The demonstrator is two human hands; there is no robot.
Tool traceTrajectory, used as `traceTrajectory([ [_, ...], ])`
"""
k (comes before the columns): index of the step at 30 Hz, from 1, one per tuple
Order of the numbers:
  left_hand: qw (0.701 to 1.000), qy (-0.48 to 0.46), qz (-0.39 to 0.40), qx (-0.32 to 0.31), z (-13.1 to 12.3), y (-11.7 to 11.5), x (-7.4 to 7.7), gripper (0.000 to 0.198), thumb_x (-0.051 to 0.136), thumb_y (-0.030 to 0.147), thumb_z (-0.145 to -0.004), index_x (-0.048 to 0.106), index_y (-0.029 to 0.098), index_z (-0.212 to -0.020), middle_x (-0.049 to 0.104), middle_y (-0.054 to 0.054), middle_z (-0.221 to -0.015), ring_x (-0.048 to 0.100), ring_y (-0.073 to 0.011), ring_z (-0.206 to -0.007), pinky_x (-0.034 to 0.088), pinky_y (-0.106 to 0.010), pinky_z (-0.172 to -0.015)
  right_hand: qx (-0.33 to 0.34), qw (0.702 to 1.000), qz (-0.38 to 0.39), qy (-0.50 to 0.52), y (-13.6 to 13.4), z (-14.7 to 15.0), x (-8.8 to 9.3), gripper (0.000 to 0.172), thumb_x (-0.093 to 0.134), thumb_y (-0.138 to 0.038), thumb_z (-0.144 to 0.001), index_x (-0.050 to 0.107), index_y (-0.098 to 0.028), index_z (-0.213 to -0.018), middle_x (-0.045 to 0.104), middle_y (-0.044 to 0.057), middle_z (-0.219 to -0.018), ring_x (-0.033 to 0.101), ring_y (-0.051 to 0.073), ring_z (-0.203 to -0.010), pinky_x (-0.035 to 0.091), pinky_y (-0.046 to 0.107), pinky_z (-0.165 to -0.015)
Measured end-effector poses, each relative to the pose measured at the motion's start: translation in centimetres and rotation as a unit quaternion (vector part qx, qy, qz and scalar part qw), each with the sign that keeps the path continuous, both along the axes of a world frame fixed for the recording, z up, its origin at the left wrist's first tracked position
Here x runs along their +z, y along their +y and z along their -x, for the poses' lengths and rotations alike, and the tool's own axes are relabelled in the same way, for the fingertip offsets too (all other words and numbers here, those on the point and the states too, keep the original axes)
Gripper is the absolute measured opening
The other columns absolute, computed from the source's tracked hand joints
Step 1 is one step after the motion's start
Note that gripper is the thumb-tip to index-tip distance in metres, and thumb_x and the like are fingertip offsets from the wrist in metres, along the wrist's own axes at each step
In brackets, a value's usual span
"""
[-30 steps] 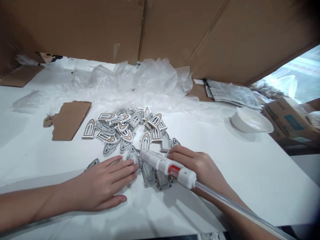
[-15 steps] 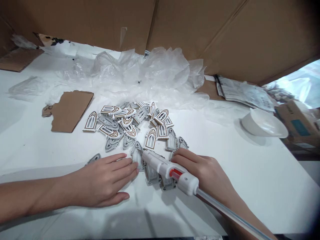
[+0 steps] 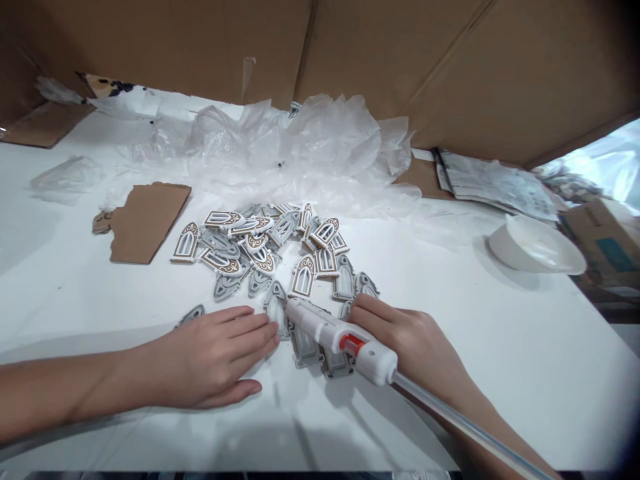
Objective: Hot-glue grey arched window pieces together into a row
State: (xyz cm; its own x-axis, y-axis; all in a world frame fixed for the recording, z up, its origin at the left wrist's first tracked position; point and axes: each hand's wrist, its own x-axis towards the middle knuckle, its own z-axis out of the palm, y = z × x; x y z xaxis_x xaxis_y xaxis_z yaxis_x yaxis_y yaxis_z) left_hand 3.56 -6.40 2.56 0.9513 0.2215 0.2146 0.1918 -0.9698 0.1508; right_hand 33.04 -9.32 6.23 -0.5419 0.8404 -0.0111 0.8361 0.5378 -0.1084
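Observation:
My right hand (image 3: 415, 340) is wrapped round a white glue gun (image 3: 320, 327) with a red part in its body. A long clear glue stick (image 3: 465, 423) runs out of its back end. The gun's nozzle points left, at a grey arched window piece (image 3: 276, 308) lying face down. My left hand (image 3: 215, 357) lies flat with its fingers stretched out, fingertips touching that piece's left edge. More grey pieces (image 3: 306, 348) lie under and beside the gun. Beyond the hands is a loose pile of white arched window pieces (image 3: 303, 277) with brown scrollwork.
A torn cardboard piece (image 3: 147, 223) lies left of the pile. Crumpled clear plastic (image 3: 330, 140) stretches along the back, before a cardboard wall (image 3: 360, 47). At the right stand a white bowl (image 3: 537, 247) and a cardboard box (image 3: 605, 247) beyond the white table (image 3: 500, 360).
The view has shifted slightly, so the table things sit a little further right. Both hands and the glue gun keep nearly the same positions.

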Motion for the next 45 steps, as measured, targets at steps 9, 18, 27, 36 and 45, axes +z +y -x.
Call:
traceTrajectory([
  [9, 1.0, 0.011, -0.004, -0.003, 0.1, -0.1, 0.1, 0.043, 0.043, 0.031, -0.099, 0.055, 0.004, -0.131, 0.065, -0.015, -0.128, 0.061, -0.0284, -0.116, 0.048, -0.041, -0.099, -0.012, 1.0, 0.009, 0.003, -0.2, 0.1, 0.1, 0.014, 0.05, -0.01, -0.086, 0.06, -0.018, -0.08, 0.063, 0.002, -0.082, 0.06, 0.013, -0.057, 0.035, 0.025, -0.047],
  [18, 1.0, 0.011, -0.007, 0.001, 0.1, -0.1, 0.0, 0.044, 0.043, 0.032, -0.1, 0.056, 0.005, -0.131, 0.065, -0.014, -0.128, 0.061, -0.0275, -0.117, 0.047, -0.041, -0.101, -0.011, 0.999, 0.0, 0.046, -0.3, -0.3, -0.4, 0.014, 0.049, -0.014, -0.089, 0.061, -0.019, -0.086, 0.064, 0.002, -0.084, 0.063, 0.014, -0.061, 0.04, 0.026, -0.05],
  [27, 1.0, 0.012, -0.007, 0.002, 0.1, -0.1, -0.1, 0.044, 0.041, 0.032, -0.1, 0.055, 0.005, -0.132, 0.064, -0.014, -0.129, 0.06, -0.0276, -0.117, 0.047, -0.041, -0.102, -0.013, 0.997, -0.014, 0.072, -0.4, -0.7, -1.4, 0.013, 0.048, -0.014, -0.088, 0.057, -0.021, -0.084, 0.062, 0.001, -0.083, 0.059, 0.012, -0.057, 0.037, 0.025, -0.049],
  [36, 1.0, 0.002, -0.001, 0.006, 0.2, -0.2, 0.0, 0.044, 0.046, 0.033, -0.099, 0.056, 0.005, -0.131, 0.065, -0.015, -0.128, 0.06, -0.0275, -0.117, 0.045, -0.04, -0.103, -0.019, 0.997, -0.018, 0.072, -0.4, -0.9, -1.8, 0.013, 0.047, -0.017, -0.089, 0.057, -0.02, -0.082, 0.06, 0.001, -0.081, 0.057, 0.011, -0.056, 0.036, 0.024, -0.048],
  [45, 1.0, 0.016, 0.014, 0.01, 0.3, -0.1, 0.0, 0.043, 0.045, 0.031, -0.099, 0.054, 0.006, -0.133, 0.062, -0.016, -0.132, 0.059, -0.0269, -0.121, 0.046, -0.041, -0.105, -0.022, 0.992, 0.064, 0.107, 0.6, -0.9, 0.0, 0.017, 0.052, -0.018, -0.09, 0.057, -0.018, -0.074, 0.059, 0.001, -0.074, 0.057, 0.011, -0.057, 0.038, 0.022, -0.051],
])
